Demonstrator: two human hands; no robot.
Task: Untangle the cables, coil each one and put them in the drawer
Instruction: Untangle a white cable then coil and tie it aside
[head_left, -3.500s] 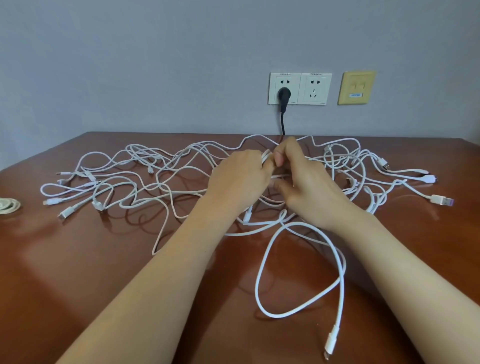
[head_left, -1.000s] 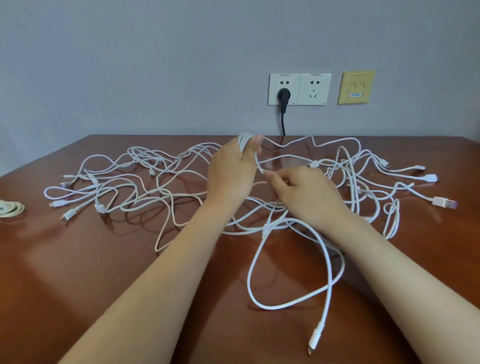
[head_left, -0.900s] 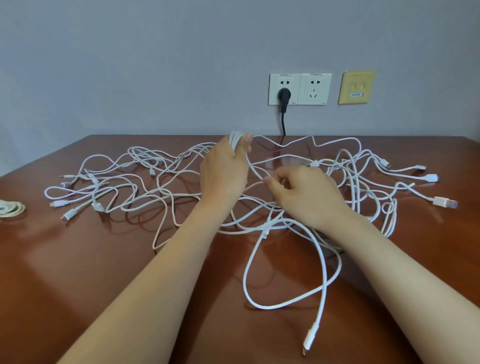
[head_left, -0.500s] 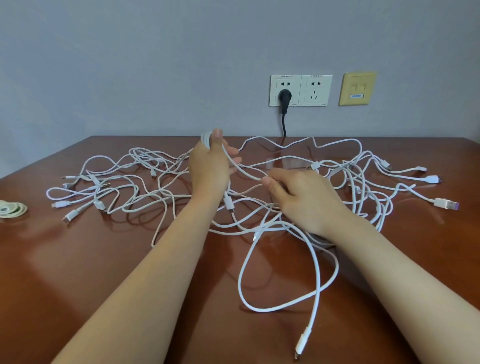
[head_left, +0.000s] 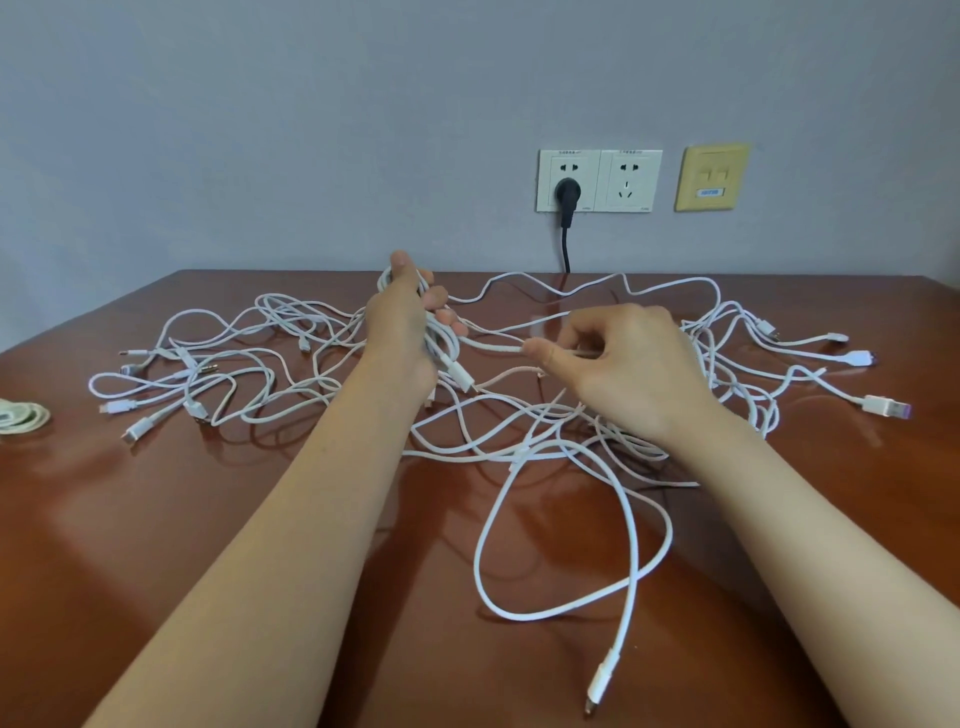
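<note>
Left hand (head_left: 397, 332) grips coiled cable (head_left: 441, 348), right hand (head_left: 628, 364) pinches it

Bare left hand (head_left: 400, 332) and bare right hand (head_left: 634, 374) showing, both slim, fingers looking long-ish. Bare left forearm (head_left: 291, 545) and bare right forearm (head_left: 810, 545) running uncovered right to bottom edge of frame, smooth, tapering toward wrists. Right thumbnail (head_left: 542, 355) looking short and plain. Whatever's being worn further up is sitting out of frame, can't tell.
</note>
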